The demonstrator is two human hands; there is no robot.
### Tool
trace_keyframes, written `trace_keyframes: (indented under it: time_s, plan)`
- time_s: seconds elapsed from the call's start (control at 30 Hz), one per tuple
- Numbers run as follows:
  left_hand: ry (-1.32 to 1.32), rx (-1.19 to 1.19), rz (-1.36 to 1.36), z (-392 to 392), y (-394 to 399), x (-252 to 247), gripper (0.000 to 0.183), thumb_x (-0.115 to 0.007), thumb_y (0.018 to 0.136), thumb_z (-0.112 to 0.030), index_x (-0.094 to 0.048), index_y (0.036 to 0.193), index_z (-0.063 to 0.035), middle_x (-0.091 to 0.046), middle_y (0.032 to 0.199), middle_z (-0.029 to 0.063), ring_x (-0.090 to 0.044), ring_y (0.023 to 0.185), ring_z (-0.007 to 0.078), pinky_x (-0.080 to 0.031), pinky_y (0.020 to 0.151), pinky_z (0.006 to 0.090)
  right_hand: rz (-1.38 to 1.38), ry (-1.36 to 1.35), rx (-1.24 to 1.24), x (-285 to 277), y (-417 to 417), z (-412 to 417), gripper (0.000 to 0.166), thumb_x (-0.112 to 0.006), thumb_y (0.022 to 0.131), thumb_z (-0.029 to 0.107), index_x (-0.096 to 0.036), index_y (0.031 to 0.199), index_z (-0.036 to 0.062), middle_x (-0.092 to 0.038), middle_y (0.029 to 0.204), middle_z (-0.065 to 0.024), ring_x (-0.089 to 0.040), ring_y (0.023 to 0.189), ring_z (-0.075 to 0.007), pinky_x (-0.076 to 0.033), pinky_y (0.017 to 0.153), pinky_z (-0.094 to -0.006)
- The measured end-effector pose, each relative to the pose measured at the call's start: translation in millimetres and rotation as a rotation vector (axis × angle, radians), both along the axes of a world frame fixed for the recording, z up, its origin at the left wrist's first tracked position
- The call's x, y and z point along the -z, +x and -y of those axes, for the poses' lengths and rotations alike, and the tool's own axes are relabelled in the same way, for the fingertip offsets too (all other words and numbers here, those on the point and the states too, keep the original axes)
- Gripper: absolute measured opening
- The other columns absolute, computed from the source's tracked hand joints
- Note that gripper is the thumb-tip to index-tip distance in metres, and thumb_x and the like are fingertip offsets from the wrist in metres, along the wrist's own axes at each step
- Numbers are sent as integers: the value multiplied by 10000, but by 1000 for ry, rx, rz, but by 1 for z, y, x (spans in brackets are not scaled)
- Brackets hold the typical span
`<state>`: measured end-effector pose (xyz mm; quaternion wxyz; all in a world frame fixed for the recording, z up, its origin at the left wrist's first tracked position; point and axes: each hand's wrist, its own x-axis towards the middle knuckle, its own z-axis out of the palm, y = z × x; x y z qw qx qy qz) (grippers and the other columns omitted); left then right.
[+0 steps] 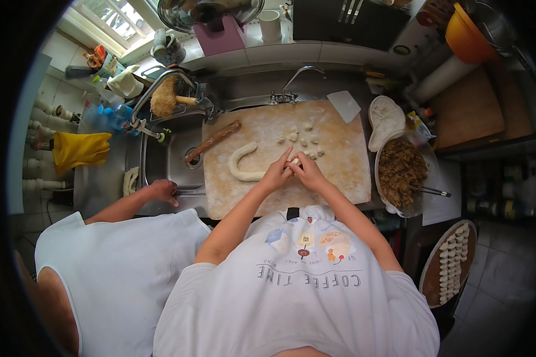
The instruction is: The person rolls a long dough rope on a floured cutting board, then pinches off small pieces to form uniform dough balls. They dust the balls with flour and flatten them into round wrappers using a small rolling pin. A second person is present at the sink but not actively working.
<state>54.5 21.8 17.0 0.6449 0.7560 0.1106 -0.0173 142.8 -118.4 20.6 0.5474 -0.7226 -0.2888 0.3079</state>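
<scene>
A rope of pale dough (236, 166) curves in a U on the floured wooden board (335, 187). Its near end runs under my left hand (277, 173), which is closed around it. Close against that hand, the thumb and fingers of my right hand (310, 173) pinch a small bit of dough (296, 161) at the rope's end. Whether this bit is still joined to the rope is hidden by my fingers. Just beyond my hands lie several small cut dough lumps (303, 142). A wooden rolling pin (213, 140) rests across the board's left edge, partly over the sink.
On the right stand a bowl of brown filling (402, 174) with chopsticks (433, 191) and a container of flour (386, 118). A white scraper (344, 107) lies at the board's far corner. Dumplings fill a round tray (429, 272). Another person's hand (163, 192) rests by the sink (169, 151).
</scene>
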Motion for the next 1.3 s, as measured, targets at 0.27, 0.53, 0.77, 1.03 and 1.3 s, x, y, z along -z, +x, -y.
trace_keyframes:
  time_s: [0.27, 0.53, 0.77, 1.03, 1.3]
  plan:
    - [569, 224, -30, 7, 3, -5, 305, -499, 945, -279, -483, 1077, -5, -615, 990, 260, -597, 923, 425, -479, 765, 437, 95, 33, 90, 2, -3, 3, 176, -570, 907, 183, -469, 896, 39, -566, 692, -96, -544, 604, -147, -424, 539, -316]
    - [648, 72, 121, -20, 6, 51, 264, -494, 915, -258, -491, 1015, -14, -600, 935, 256, -574, 917, 428, -463, 778, 461, 39, -3, 91, -18, -9, 30, 157, -613, 865, 149, -503, 903, 43, -525, 656, -75, -490, 576, -140, -422, 542, -318]
    - [613, -31, 165, -17, -8, 21, 377, -605, 829, -98, -474, 1172, -14, -567, 869, 189, -546, 804, 322, -452, 755, 395, 483, -218, 323, 29, 16, 58, 394, -690, 815, 111, -542, 1172, 32, -574, 708, -103, -575, 638, -235, -471, 622, -344]
    - [190, 143, -36, 1, -4, 1, 715, -553, 892, -60, -204, 1514, -111, -560, 811, 99, -532, 729, 159, -473, 708, 293, 37, -11, -7, 3, 0, 15, 275, -635, 897, 192, -537, 1098, 31, -631, 759, -112, -612, 670, -174, -479, 610, -312]
    - [377, 163, 54, 16, -2, 9, 300, -479, 957, -221, -458, 1179, -21, -624, 974, 219, -610, 916, 389, -477, 794, 411, 219, -42, 84, 3, -5, 11, 187, -578, 917, 207, -494, 926, 41, -632, 777, -173, -643, 709, -245, -469, 597, -368]
